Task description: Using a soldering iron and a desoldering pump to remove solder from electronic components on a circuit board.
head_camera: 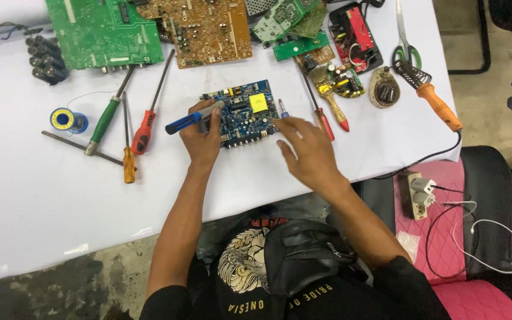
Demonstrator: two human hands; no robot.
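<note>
A small blue circuit board [245, 112] with a yellow square part lies on the white table [42, 189]. My left hand [201, 137] rests at the board's left edge and grips a blue-and-grey handled tool [194, 117], which lies across the fingers pointing right. My right hand [304, 149] hovers just right of the board with fingers spread, holding nothing. A small blue-handled screwdriver [282, 109] lies by its fingertips.
Green [105, 32] and brown [205, 29] circuit boards lie at the back. Screwdrivers [143, 130] and a solder spool [66, 120] sit left. An orange soldering iron [437, 104], scissors [406, 44] and a brush [333, 101] lie right. A power strip [417, 192] rests on a pink chair.
</note>
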